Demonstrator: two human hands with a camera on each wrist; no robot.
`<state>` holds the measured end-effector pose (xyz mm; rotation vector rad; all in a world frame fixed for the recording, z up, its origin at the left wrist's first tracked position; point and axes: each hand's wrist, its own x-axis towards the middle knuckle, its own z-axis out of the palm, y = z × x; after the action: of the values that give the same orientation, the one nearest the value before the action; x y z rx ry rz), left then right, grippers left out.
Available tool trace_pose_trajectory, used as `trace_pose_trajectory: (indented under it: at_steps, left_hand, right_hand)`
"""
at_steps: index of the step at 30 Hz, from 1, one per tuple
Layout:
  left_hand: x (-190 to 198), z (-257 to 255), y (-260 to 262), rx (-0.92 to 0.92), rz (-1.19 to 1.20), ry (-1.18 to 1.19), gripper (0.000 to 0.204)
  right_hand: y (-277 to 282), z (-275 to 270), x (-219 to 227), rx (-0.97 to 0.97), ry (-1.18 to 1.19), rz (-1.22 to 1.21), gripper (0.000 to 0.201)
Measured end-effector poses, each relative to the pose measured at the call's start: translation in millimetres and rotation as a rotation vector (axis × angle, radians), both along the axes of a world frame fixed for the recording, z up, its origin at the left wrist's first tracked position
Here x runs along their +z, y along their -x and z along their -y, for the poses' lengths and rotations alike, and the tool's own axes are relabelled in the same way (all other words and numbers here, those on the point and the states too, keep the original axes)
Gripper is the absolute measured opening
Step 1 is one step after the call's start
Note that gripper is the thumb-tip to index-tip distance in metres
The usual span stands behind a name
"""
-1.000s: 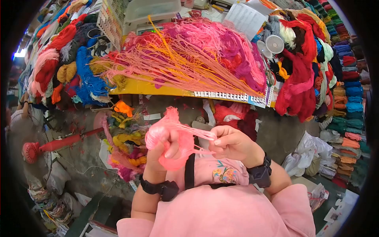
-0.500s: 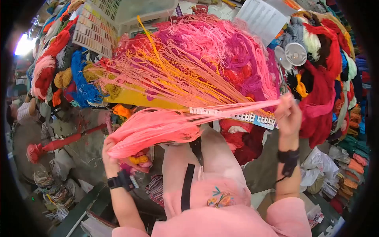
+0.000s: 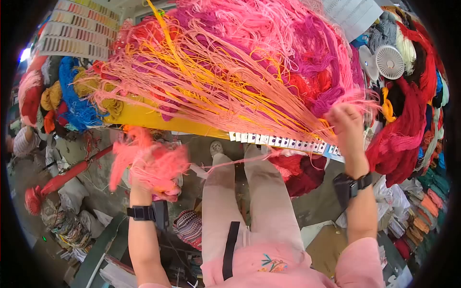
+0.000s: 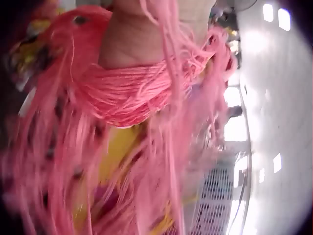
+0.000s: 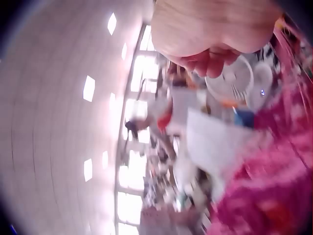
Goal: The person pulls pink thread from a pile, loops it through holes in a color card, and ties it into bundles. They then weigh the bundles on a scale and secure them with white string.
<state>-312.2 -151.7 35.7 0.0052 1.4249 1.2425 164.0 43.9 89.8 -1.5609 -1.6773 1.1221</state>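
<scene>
A loose pink yarn skein (image 3: 156, 165) hangs about my left hand (image 4: 134, 41) at the left of the head view, covering most of its fingers. Its strands wrap round that hand in a thick band in the left wrist view, with loose ends trailing below. One thin pink strand (image 3: 240, 162) stretches from the skein across in front of the legs. My right hand (image 3: 346, 127) is raised at the table's right front corner, fingers curled. Blurred pink strands (image 3: 357, 98) stick out beyond its knuckles.
Orange-pink and yellow yarn strands (image 3: 206, 91) spread over the table, before a heap of pink and purple yarn (image 3: 269, 33). A strip of colour samples (image 3: 288, 143) runs along the front edge. A small white fan (image 3: 389, 62), dark red yarn (image 3: 398, 134) and a red floor fan (image 3: 72, 175) stand around.
The hands were close together with the pink yarn, then drew apart with strands stretched between them. Now the strands have parted, and the skein hangs loosely at the left hand.
</scene>
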Motion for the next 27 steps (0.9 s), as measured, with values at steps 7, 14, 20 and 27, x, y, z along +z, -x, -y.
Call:
trace_pose_trajectory:
  at_steps: [7,14,20,27]
  left_hand:
    - [-2.5,67.5,128.3,-0.929,-1.093,0.485,0.019]
    - [-36.9,161.3,310.9,-1.076,-1.602,0.755,0.014]
    - [20.4,114.4,320.8,-0.372,-0.932,0.952,0.025]
    - [5.9,-6.3,57.9,-0.233,0.403,0.022,0.024]
  right_hand:
    - [-150.1,-45.6,47.2,-0.358,0.427,-1.076,0.010]
    - [-365.6,-57.8,249.0,-1.028,-0.451,0.581,0.022]
    - [-379.4,-66.7,270.4,-0.826,-0.699,0.772,0.029]
    - [-27.0,9.9,23.2,-0.632,0.041,-0.339,0.012]
